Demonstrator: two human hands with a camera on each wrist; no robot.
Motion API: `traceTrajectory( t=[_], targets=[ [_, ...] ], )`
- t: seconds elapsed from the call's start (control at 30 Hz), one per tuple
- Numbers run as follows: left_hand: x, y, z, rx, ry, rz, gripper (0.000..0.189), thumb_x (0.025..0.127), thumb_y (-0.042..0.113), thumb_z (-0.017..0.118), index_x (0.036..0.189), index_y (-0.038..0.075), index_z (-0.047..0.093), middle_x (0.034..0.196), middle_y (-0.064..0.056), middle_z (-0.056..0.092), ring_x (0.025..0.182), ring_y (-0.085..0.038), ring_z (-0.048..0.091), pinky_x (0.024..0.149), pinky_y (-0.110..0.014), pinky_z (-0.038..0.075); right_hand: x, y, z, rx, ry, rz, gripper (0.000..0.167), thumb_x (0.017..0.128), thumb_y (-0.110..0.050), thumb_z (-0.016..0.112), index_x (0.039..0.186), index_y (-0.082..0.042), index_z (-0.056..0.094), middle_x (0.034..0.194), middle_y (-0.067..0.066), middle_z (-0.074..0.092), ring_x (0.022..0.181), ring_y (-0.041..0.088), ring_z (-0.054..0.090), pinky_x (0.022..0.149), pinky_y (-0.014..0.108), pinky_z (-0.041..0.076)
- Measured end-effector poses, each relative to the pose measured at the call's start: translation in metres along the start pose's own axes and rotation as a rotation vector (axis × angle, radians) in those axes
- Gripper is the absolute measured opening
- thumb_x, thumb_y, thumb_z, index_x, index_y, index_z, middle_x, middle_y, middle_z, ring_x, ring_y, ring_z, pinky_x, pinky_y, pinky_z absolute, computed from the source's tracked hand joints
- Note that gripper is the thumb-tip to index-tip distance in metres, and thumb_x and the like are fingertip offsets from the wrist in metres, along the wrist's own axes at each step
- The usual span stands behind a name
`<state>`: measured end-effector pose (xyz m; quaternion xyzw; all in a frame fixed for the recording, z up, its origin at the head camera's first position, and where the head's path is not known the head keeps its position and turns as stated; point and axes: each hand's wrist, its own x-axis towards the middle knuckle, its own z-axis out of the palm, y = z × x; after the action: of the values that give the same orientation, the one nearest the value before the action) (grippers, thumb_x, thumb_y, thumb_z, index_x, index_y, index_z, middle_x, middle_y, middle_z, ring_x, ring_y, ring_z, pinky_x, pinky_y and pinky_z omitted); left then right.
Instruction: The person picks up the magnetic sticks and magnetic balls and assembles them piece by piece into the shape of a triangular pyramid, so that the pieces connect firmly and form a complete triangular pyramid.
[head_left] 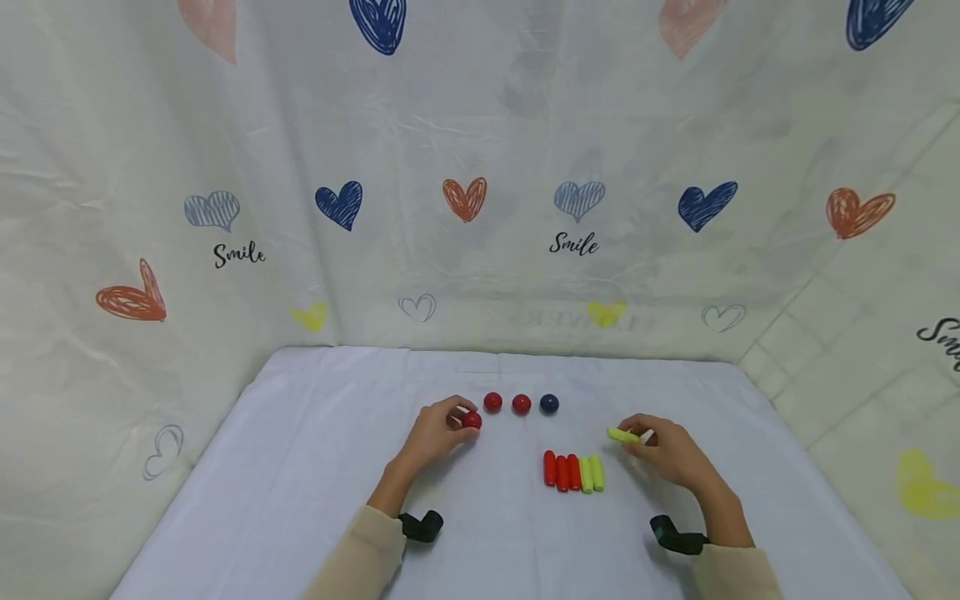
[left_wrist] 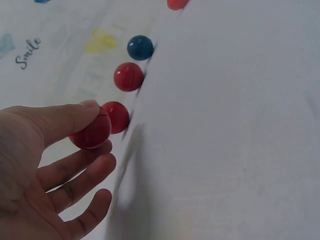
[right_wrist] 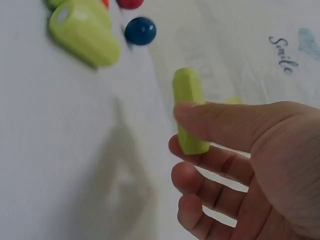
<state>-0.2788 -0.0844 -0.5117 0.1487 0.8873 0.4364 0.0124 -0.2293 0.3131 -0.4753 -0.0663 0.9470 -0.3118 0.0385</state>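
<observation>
Yellow-green stick [head_left: 619, 435], right of centre in the head view, points left, long axis nearly level, clamped in the right-hand grip [head_left: 667, 454]; the left-hand grip [head_left: 433, 433] clamps one red ball [head_left: 472, 420]. White-covered bench [head_left: 277, 475] spreads wide at lower left. Between the hands: two loose red balls [head_left: 521, 404], one dark-blue ball [head_left: 549, 404], three red sticks [head_left: 562, 474], two loose yellow-green sticks [head_left: 597, 472].

Has pale, creased sheeting [head_left: 495, 108] behind and along both sides. Bears scribbled hearts [head_left: 339, 206] in navy, orange, light blue, pink and yellow, plus thin outlined hearts [head_left: 417, 308] lower down and "Smile" lettering [head_left: 574, 243] in black script. Shows faint crossing lines on the right side. Meets, at the bottom, a table [head_left: 705, 392] draped in lightly wrinkled white cloth [head_left: 285, 467]. Looks softly lit, with greyish patches across the back.
</observation>
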Motion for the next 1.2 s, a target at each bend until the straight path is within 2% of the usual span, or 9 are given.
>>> traceTrajectory(
  t=[0.17,0.47,0.6,0.8,1.0,1.2],
  targets=[
    [0.0,0.002,0.002,-0.06,-0.028,0.008,0.032,0.09,0.025,0.08,0.119,0.024,0.068,0.107,0.001,0.073,0.093,-0.014,0.064,0.083,-0.029,0.055,0.013,-0.025,0.009,0.059,0.035,-0.034,0.029,0.096,-0.021,0.072,0.123,-0.014,0.069,0.108,0.009,0.069,0.085,0.02,0.056,0.064,0.027,0.049],
    [-0.005,0.001,0.002,-0.125,-0.051,0.038,0.029,0.09,0.027,0.08,0.116,0.027,0.068,0.103,0.002,0.074,0.09,-0.013,0.065,0.079,-0.029,0.054,0.031,-0.067,0.04,0.147,-0.008,-0.113,0.027,0.094,-0.023,0.075,0.12,-0.015,0.071,0.104,0.004,0.067,0.083,0.019,0.057,0.063,0.026,0.051],
    [-0.006,0.001,0.004,-0.139,-0.052,0.039,0.029,0.09,0.027,0.08,0.117,0.028,0.068,0.104,0.003,0.073,0.091,-0.013,0.065,0.08,-0.029,0.054,0.039,-0.079,0.053,0.164,-0.023,-0.133,0.025,0.093,-0.02,0.076,0.118,-0.018,0.072,0.104,0.003,0.067,0.081,0.02,0.057,0.062,0.027,0.052],
    [-0.009,0.006,0.002,-0.142,-0.056,0.045,0.032,0.09,0.029,0.08,0.12,0.025,0.069,0.104,0.005,0.072,0.091,-0.013,0.064,0.079,-0.028,0.054,0.046,-0.096,0.066,0.171,-0.05,-0.113,0.025,0.092,-0.021,0.077,0.117,-0.022,0.073,0.103,0.001,0.067,0.081,0.019,0.057,0.061,0.028,0.053],
    [-0.01,0.009,0.001,-0.153,-0.068,0.057,0.037,0.089,0.03,0.08,0.124,0.02,0.07,0.103,0.004,0.071,0.092,-0.015,0.064,0.078,-0.027,0.054,0.048,-0.107,0.074,0.166,-0.065,-0.119,0.023,0.091,-0.021,0.078,0.114,-0.024,0.074,0.102,-0.001,0.067,0.081,0.019,0.057,0.062,0.028,0.053],
    [-0.011,0.012,0.002,-0.159,-0.079,0.056,0.038,0.09,0.03,0.08,0.125,0.019,0.071,0.107,0.006,0.071,0.093,-0.015,0.063,0.079,-0.028,0.054,0.047,-0.112,0.078,0.173,-0.079,-0.125,0.02,0.091,-0.021,0.078,0.11,-0.027,0.074,0.101,-0.001,0.066,0.079,0.019,0.056,0.06,0.029,0.052]
  ],
)
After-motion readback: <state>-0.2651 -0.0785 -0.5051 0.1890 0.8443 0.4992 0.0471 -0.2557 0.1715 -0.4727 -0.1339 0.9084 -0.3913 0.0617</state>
